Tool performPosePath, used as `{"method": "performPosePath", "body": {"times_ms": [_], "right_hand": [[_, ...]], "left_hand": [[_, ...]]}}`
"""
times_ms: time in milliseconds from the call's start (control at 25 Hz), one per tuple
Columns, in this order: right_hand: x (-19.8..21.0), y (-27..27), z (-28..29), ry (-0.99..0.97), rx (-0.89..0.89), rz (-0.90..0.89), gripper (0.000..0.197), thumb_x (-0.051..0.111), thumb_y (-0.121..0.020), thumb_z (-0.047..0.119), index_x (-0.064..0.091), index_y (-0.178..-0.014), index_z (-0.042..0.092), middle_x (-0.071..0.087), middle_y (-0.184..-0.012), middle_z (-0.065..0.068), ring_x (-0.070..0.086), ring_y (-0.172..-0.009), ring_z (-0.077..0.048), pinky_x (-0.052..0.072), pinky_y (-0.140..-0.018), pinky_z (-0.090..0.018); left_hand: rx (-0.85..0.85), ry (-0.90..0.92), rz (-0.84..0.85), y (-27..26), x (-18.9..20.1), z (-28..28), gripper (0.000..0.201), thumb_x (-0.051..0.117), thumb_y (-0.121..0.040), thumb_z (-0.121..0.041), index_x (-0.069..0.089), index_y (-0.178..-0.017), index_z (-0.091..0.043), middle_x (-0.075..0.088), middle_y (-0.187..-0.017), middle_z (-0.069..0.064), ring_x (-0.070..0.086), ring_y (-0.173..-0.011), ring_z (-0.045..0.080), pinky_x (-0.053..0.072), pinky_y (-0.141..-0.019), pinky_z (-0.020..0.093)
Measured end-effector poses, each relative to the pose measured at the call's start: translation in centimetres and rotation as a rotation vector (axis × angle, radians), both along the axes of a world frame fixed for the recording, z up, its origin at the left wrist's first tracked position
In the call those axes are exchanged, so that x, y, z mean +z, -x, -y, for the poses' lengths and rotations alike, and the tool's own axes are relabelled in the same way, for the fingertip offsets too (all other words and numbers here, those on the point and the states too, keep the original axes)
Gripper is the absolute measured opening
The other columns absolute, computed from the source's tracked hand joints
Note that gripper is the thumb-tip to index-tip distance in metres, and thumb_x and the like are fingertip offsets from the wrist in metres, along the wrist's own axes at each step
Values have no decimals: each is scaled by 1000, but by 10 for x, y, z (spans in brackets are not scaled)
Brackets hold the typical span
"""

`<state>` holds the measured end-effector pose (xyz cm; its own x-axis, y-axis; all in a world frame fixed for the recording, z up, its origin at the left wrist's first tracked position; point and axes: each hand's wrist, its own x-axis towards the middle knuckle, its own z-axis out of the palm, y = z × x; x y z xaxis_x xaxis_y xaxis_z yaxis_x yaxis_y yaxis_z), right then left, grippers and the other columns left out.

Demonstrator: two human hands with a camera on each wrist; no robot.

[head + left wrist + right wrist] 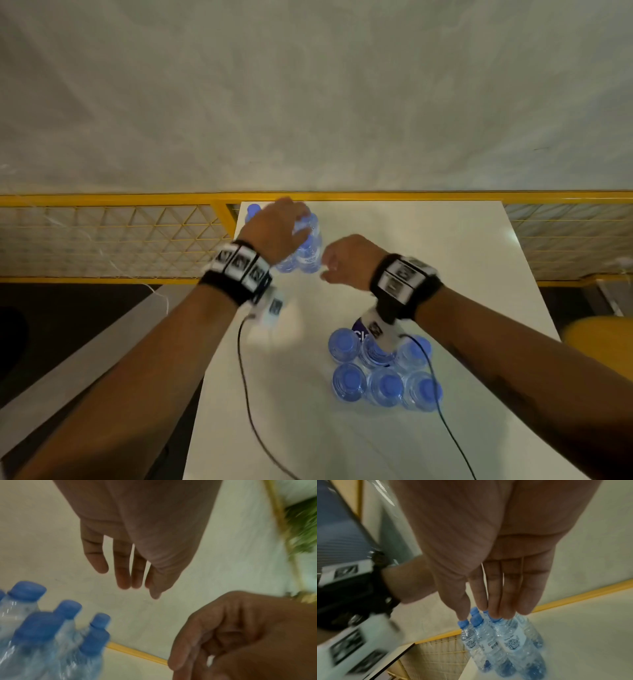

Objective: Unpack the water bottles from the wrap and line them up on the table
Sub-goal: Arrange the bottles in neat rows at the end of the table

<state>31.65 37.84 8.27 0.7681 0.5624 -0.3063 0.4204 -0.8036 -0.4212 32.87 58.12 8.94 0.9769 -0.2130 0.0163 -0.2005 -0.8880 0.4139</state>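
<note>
Several loose clear water bottles with blue caps stand close together at the far left of the white table. My left hand hovers over their caps; the left wrist view shows that hand with straight, empty fingers and the bottles beside it. My right hand is just right of the group and holds nothing. In the right wrist view its fingers point down at the bottles. A wrapped pack of several bottles stands nearer to me, under my right forearm.
A yellow mesh fence runs along the table's far edge and left side. Black cables trail from both wrist bands across the table. A yellow object sits off the table's right edge. Bare tabletop lies right of the loose bottles.
</note>
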Motion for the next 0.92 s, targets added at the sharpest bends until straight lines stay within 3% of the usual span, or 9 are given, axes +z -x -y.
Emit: {"method": "performPosePath", "body": {"times_ms": [80, 160, 280, 360, 480, 600, 760, 920], "right_hand": [[1, 31, 35, 7, 11, -71, 29, 71, -83, 37, 70, -105, 19, 69, -98, 2, 59, -80, -13, 52, -82, -30], [-2, 59, 62, 107, 41, -106, 29, 69, -81, 39, 68, -107, 25, 62, -99, 6, 54, -81, -10, 47, -75, -26], [-5, 91, 78, 243, 53, -159, 20, 63, -78, 38, 66, -94, 26, 55, -90, 10, 59, -80, -16, 48, -68, -30], [-3, 107, 77, 296, 71, -167, 16, 58, -78, 32, 67, -86, 21, 60, -87, 3, 63, -77, -22, 54, -68, -35], [-13, 118, 77, 316, 66, -105, 18, 54, -85, 27, 65, -99, 20, 52, -93, -1, 60, -79, -25, 47, -68, -32], [-27, 119, 76, 295, 46, -75, 24, 56, -88, 25, 64, -111, 22, 54, -101, -5, 63, -86, -28, 46, -69, -32], [-29, 114, 76, 279, 31, -70, 23, 55, -90, 21, 63, -110, 15, 53, -103, -8, 62, -92, -31, 44, -71, -32], [-16, 89, 84, 201, -35, -65, 25, 63, -83, 24, 64, -105, 12, 47, -95, -3, 61, -92, -30, 43, -70, -31]], "left_hand": [[-57, 28, -78, 64, -1, 17, 21, 68, -95, -37, 68, -106, -20, 65, -102, -2, 59, -85, 16, 50, -83, 36], [-93, 17, -190, 124, -7, 40, 23, 67, -89, -50, 65, -99, -29, 64, -97, -11, 58, -80, 11, 51, -77, 33], [-143, -47, -319, 194, -27, 76, 35, 61, -83, -58, 63, -104, -30, 62, -104, -10, 65, -90, 14, 53, -75, 32], [-105, -55, -275, 216, -41, 89, 35, 57, -84, -54, 60, -111, -33, 59, -112, -10, 65, -95, 18, 55, -73, 33], [-38, -11, -191, 202, -61, 87, 38, 64, -85, -41, 57, -122, -35, 52, -110, -5, 64, -86, 24, 57, -69, 37], [-59, 6, -231, 173, -71, 88, 35, 68, -86, -26, 67, -121, -25, 51, -108, 1, 65, -80, 28, 56, -73, 37], [-163, -113, -362, 150, -76, 87, 24, 64, -83, -22, 74, -104, -16, 54, -95, 5, 66, -92, 33, 53, -79, 35], [-229, -159, -304, 107, -43, 79, 33, 68, -92, -27, 72, -122, -13, 63, -112, 14, 62, -108, 32, 45, -91, 34]]}}
